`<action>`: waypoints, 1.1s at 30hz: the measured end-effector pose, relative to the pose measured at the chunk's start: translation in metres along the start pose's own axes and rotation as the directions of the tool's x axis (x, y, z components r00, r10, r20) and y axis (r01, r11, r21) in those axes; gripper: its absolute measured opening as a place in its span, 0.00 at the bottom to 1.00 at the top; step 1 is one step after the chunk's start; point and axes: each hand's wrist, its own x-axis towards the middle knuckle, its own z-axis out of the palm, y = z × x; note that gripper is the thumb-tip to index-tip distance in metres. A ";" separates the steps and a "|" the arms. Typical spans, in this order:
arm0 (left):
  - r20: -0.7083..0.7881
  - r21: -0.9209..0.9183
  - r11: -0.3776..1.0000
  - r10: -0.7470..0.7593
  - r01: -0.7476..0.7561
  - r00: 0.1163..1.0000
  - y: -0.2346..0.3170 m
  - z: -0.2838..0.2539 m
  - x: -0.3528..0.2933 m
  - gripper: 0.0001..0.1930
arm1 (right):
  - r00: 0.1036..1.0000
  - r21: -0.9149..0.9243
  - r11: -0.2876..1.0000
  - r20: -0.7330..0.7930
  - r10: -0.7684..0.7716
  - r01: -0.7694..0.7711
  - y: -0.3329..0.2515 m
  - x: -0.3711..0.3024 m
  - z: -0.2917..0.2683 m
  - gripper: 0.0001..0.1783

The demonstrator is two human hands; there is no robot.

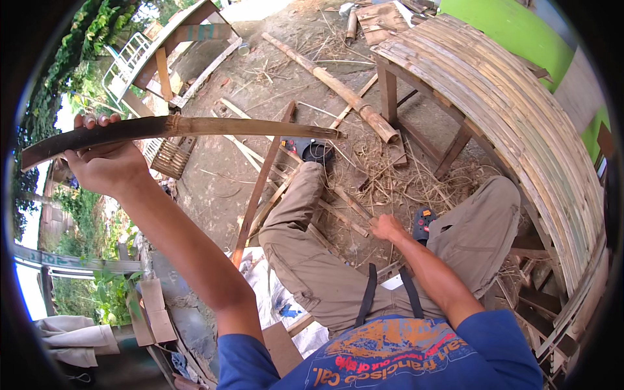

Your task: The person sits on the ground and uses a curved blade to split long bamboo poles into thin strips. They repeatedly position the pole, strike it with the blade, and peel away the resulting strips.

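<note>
The left hand [104, 166] is clamped on one long bamboo strip [175, 130], held up. The right hand [388, 227] reaches down between the knees, seemingly closed, over straw [396, 182] beside one slatted bench [507, 110]

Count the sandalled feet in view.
2: the left sandalled foot on the dirt at the end of the outstretched leg, and the right sandalled foot just beside the right hand.

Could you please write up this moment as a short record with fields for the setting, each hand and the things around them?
Setting: outdoors, dirt ground littered with bamboo scraps
Left hand: raised, gripping a long dark bamboo strip
Right hand: low between the knees, closed; what it holds cannot be told
Nearby: thick bamboo pole lying on the ground
Right side: curved bench of bamboo slats
</note>
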 end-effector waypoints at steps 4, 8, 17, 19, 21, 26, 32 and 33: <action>-0.084 0.028 1.000 -0.004 0.007 0.996 0.004 0.005 -0.021 0.26 | 0.993 0.065 0.994 0.077 0.086 -0.091 -0.014 -0.020 -0.033 0.23; -0.077 0.036 0.998 -0.050 0.053 0.996 -0.024 0.024 -0.055 0.27 | 0.981 0.131 0.976 0.108 0.161 -0.175 -0.016 -0.031 -0.063 0.23; -0.107 0.140 0.971 -0.181 0.195 0.978 -0.117 0.029 -0.135 0.28 | 0.975 0.433 0.874 0.133 0.179 -0.219 -0.008 -0.066 -0.095 0.26; -0.088 0.149 0.969 -0.188 0.199 0.978 -0.116 0.029 -0.136 0.27 | 0.969 0.496 0.835 0.072 0.237 -0.241 -0.016 -0.076 -0.103 0.27; -0.054 0.142 0.967 -0.204 0.210 0.977 -0.116 0.026 -0.136 0.27 | 0.957 0.554 0.795 0.005 0.291 -0.245 -0.027 -0.083 -0.106 0.28; 0.053 -0.007 0.965 -0.260 0.261 0.964 -0.110 0.021 -0.130 0.25 | 0.919 0.759 0.643 -0.317 0.234 0.098 -0.078 -0.090 -0.119 0.32; 0.066 -0.025 0.960 -0.276 0.278 0.959 -0.106 0.030 -0.149 0.27 | 0.821 0.650 0.688 -0.555 0.137 0.324 -0.136 -0.117 -0.146 0.23; 0.057 -0.030 0.957 -0.286 0.288 0.957 -0.103 0.034 -0.151 0.27 | 0.811 0.659 0.659 -0.571 0.125 0.363 -0.148 -0.124 -0.155 0.22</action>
